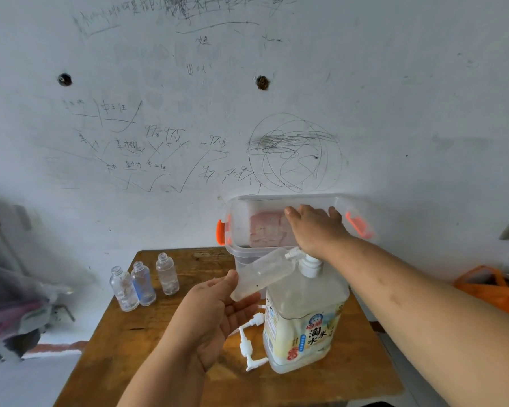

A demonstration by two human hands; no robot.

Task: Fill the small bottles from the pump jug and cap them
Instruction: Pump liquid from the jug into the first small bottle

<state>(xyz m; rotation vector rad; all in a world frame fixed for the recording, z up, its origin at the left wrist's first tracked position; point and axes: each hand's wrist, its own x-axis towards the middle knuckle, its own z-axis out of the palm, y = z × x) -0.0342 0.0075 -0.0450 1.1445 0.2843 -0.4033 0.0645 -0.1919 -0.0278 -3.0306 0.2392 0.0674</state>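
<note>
On the wooden table [124, 356] stands a big clear pump jug [303, 318] with a yellow label and a white pump head [310, 264]. My left hand [215, 312] grips the base of a small clear bottle [259, 274], tilted so its mouth meets the pump's nozzle. The heel of my right hand [315, 227] rests on top of the pump head, fingers stretched out flat and holding nothing. Three more small clear bottles [143, 284] stand uncapped at the table's far left. White spray caps [249, 345] lie beside the jug's left side.
A clear plastic box [241, 227] with orange latches stands behind the jug against the scribbled wall. Blurred bags and clutter [12, 283] sit left of the table. An orange bag [491, 289] lies to the right.
</note>
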